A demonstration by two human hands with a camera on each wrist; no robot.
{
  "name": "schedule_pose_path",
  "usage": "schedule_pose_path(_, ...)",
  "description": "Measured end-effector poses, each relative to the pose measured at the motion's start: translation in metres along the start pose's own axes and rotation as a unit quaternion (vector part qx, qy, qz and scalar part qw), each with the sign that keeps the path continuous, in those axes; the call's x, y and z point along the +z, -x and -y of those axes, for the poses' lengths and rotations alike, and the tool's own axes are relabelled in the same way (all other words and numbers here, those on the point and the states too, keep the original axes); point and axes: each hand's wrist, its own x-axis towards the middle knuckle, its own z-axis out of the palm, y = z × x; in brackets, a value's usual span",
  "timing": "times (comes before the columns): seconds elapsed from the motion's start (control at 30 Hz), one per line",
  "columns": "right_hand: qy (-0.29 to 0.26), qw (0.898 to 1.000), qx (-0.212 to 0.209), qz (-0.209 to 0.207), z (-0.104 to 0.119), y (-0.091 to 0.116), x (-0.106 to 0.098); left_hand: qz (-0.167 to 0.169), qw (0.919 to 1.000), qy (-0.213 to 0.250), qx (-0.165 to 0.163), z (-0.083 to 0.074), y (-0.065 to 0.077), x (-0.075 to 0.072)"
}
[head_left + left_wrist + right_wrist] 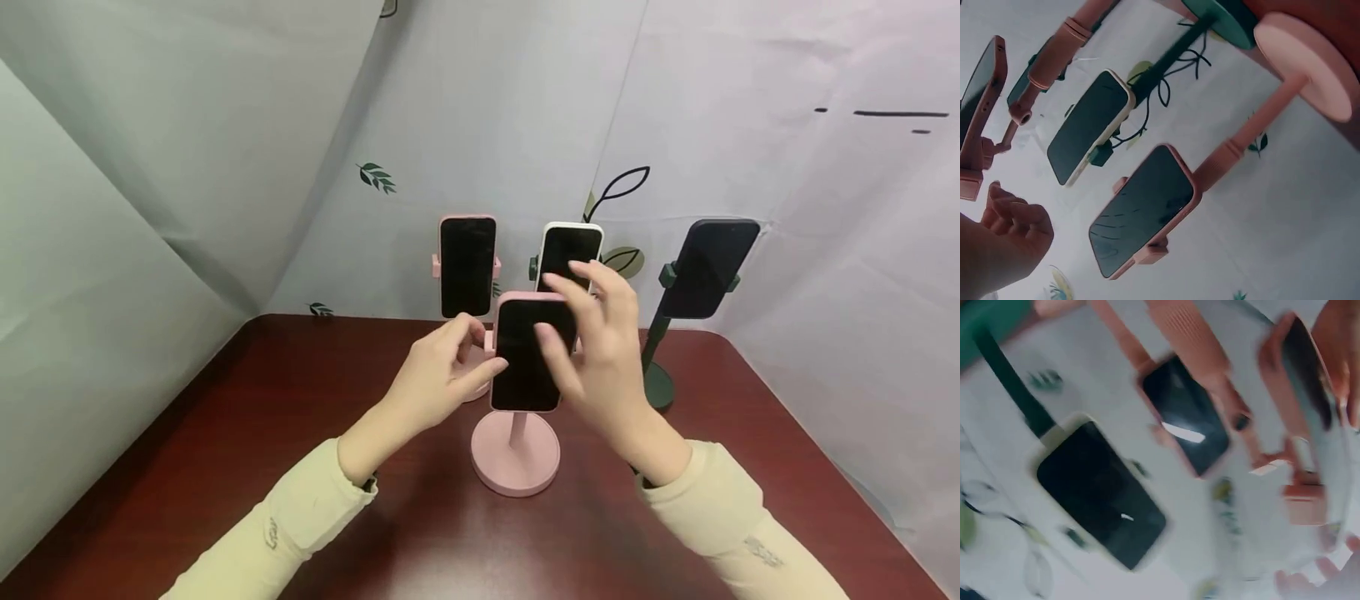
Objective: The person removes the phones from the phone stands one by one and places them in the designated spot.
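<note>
Support surface is a dark reddish-brown table (225,467) with a rounded far-right corner, backed by pale fabric sheeting. Resting directly on it: the round base of a pink phone stand (515,454) near the centre, the dark green base of a second stand (658,385) behind and to its right. A further pink base (476,392) sits behind, mostly hidden
</note>
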Motion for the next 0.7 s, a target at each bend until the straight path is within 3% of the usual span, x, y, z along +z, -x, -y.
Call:
schedule_pose_path(0.07,0.083,0.996,-0.019,0.023,0.009,-0.007,0.005,0.020,0.9988,-0.033,0.030,-0.001,-0.005,-0.002)
schedule_pose_path(0.17,0.177,0.982,-0.019,0.056,0.018,-0.012,0.015,0.047,0.9940,-0.073,0.066,-0.002,-0.011,-0.005)
schedule_pose_path(0.33,0.273,0.960,-0.010,0.058,0.024,-0.008,0.029,0.081,0.9877,-0.096,0.093,-0.003,-0.018,-0.007)
schedule_pose_path(0.47,0.290,0.956,-0.025,0.037,0.021,-0.008,0.034,0.086,0.9875,-0.079,0.106,-0.001,-0.022,-0.009)
schedule_pose_path(0.7,0.242,0.968,-0.059,0.012,0.015,-0.013,0.034,0.037,0.9884,0.005,0.147,0.008,-0.023,-0.009)
